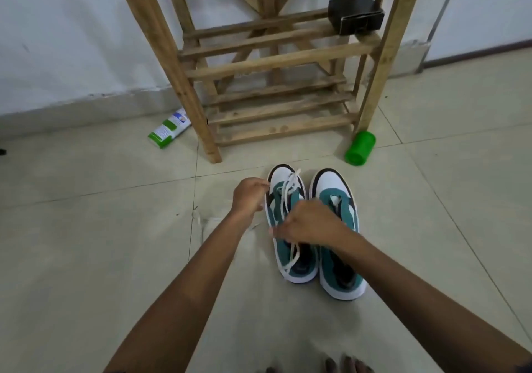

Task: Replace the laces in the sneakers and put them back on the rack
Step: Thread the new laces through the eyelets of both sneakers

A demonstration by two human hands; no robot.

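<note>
Two white, teal and black sneakers stand side by side on the tiled floor, toes toward the wooden rack (270, 61). The left sneaker (283, 177) has a white lace (289, 188) running loosely over its tongue and down toward the heel. My left hand (250, 195) is curled at the left sneaker's edge near the toe and pinches the lace there. My right hand (309, 223) lies over the middle of the left sneaker, fingers curled round the lace. The right sneaker (335, 184) shows no lace; my right wrist crosses its middle.
A black box (355, 12) sits on the rack's middle shelf at the right. A green jar (360, 148) lies by the rack's right leg, a green-and-white tube box (168, 128) by its left leg. Another lace (201, 223) lies pale on the floor left of the shoes.
</note>
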